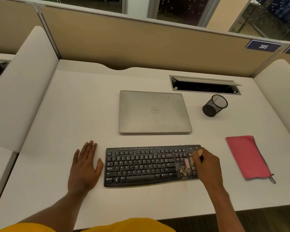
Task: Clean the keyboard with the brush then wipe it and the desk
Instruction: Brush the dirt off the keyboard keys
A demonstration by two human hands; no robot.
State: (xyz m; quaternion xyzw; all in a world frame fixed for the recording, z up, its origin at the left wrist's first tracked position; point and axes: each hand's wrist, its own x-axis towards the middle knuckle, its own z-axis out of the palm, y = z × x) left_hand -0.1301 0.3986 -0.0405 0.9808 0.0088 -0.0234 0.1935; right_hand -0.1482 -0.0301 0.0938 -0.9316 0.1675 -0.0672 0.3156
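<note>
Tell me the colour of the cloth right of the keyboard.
Pinkish red cloth, seen in the head view.

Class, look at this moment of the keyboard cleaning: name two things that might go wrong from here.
1. The right hand brushes crumbs off the keyboard onto the desk, possibly its front edge.
2. The left hand lies flat beside the keyboard, not on it, so it may slide.

Left hand (84, 166) flat, fingers spread; right hand (206, 163) closed in grip.
</note>
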